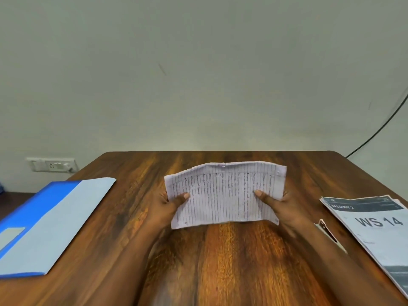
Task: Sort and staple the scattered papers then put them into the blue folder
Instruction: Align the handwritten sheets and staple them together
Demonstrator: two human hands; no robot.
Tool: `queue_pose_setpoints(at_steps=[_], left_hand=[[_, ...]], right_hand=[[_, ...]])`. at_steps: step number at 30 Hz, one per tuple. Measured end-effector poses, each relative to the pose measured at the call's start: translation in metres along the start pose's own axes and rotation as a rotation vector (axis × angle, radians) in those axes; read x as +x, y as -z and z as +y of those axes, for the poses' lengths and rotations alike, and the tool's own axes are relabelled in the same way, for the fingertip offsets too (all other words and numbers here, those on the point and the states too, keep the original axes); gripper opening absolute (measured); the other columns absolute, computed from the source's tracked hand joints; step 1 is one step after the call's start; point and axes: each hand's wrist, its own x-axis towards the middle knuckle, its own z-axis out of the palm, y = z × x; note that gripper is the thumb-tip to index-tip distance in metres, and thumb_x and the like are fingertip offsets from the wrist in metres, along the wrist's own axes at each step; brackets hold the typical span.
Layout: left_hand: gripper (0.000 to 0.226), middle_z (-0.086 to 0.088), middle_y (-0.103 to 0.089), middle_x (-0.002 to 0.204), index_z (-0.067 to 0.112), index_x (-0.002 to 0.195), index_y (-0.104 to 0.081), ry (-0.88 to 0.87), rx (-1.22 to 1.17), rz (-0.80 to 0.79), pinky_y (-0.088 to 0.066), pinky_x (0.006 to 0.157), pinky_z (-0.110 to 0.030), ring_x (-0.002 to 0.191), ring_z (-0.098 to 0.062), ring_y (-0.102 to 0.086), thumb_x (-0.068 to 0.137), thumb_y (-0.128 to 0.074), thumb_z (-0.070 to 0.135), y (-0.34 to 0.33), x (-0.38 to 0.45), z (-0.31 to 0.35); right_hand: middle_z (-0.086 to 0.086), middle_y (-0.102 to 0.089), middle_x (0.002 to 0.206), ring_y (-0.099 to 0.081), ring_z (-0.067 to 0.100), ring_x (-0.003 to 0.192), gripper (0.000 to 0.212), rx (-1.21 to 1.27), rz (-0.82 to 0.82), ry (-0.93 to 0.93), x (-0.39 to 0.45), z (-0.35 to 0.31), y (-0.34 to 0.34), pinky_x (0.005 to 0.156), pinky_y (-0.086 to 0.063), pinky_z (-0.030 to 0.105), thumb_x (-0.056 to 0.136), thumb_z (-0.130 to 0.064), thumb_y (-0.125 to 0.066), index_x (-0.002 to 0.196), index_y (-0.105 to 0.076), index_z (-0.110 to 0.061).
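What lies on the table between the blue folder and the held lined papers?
Nothing: in the head view only bare wooden table separates the blue folder from the lined papers.

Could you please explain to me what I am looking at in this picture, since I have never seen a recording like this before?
There is no machine here: a person wears a camera on the head, so the single picture looks forward and down at their own two bare arms. The left hand and the right hand each grip a side of a bundle of lined handwritten papers, thumbs on top, held just above a wooden table. On the table's left lies an open blue folder. On its right lies a stack of printed sheets marked "WS 14", with a small object beside it, possibly a stapler. Behind is a plain wall.
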Motion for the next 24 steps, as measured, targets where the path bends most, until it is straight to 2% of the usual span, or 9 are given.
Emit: queue_pose_setpoints(at_steps=[2, 6, 9, 13, 17, 21, 24], left_hand=[[0.029, -0.007, -0.078, 0.111, 0.009, 0.114, -0.072, -0.053, 0.031, 0.018, -0.063, 0.084, -0.059, 0.102, -0.030, -0.076, 0.092, -0.079, 0.027, -0.001, 0.003, 0.004], [0.014, -0.004, -0.080, 0.107, 0.012, 0.110, -0.074, 0.000, 0.026, 0.005, -0.062, 0.087, -0.060, 0.099, -0.026, -0.077, 0.096, -0.072, 0.016, -0.005, 0.003, -0.003], [0.012, -0.003, -0.080, 0.107, 0.016, 0.108, -0.074, 0.031, 0.018, -0.008, -0.061, 0.088, -0.061, 0.101, -0.027, -0.077, 0.096, -0.073, 0.015, -0.005, 0.003, -0.008], [0.018, -0.009, -0.079, 0.106, 0.010, 0.108, -0.074, 0.109, -0.003, 0.055, -0.061, 0.085, -0.064, 0.099, -0.032, -0.077, 0.092, -0.078, 0.017, 0.002, 0.010, -0.008], [0.026, -0.017, -0.077, 0.112, 0.005, 0.113, -0.072, 0.307, -0.096, 0.089, -0.060, 0.088, -0.064, 0.100, -0.037, -0.076, 0.088, -0.078, 0.004, 0.008, 0.011, -0.004], [0.032, -0.018, -0.074, 0.112, -0.001, 0.119, -0.065, 0.468, -0.067, 0.100, -0.062, 0.082, -0.055, 0.095, -0.035, -0.075, 0.089, -0.075, -0.005, 0.003, 0.001, 0.000], [0.027, -0.006, -0.064, 0.096, 0.004, 0.109, -0.056, 0.487, 0.207, 0.064, -0.053, 0.066, -0.037, 0.082, -0.019, -0.062, 0.091, -0.076, 0.000, -0.005, -0.010, 0.000]], right_hand=[[0.006, -0.073, 0.122, -0.071, 0.026, 0.115, 0.074, 0.027, 0.006, 0.040, 0.005, -0.001, 0.002, 0.088, -0.062, 0.055, 0.066, -0.048, -0.091, 0.128, -0.065, -0.018], [0.001, -0.076, 0.116, -0.074, 0.020, 0.108, 0.042, -0.034, 0.006, -0.019, 0.003, 0.006, 0.000, 0.090, -0.062, 0.053, 0.081, -0.030, -0.084, 0.120, -0.067, -0.027], [-0.003, -0.076, 0.116, -0.073, 0.018, 0.108, 0.036, -0.088, -0.003, -0.048, 0.002, 0.009, 0.000, 0.090, -0.063, 0.048, 0.086, -0.021, -0.080, 0.117, -0.067, -0.033], [0.002, -0.079, 0.106, -0.078, 0.018, 0.095, 0.025, -0.157, -0.029, -0.124, 0.001, -0.003, 0.009, 0.077, -0.065, 0.038, 0.087, -0.014, -0.080, 0.110, -0.072, -0.020], [0.016, -0.078, 0.107, -0.078, 0.030, 0.089, 0.030, -0.133, -0.076, -0.294, 0.001, -0.003, 0.022, 0.063, -0.064, 0.035, 0.087, -0.004, -0.080, 0.115, -0.069, -0.002], [0.022, -0.078, 0.094, -0.076, 0.028, 0.072, 0.029, -0.139, 0.031, -0.422, 0.001, 0.002, 0.028, 0.058, -0.064, 0.032, 0.081, 0.003, -0.083, 0.106, -0.070, 0.005], [0.025, -0.077, 0.094, -0.076, 0.030, 0.071, 0.027, -0.173, 0.083, -0.477, -0.001, 0.005, 0.028, 0.062, -0.066, 0.035, 0.078, 0.007, -0.085, 0.101, -0.071, 0.008]])
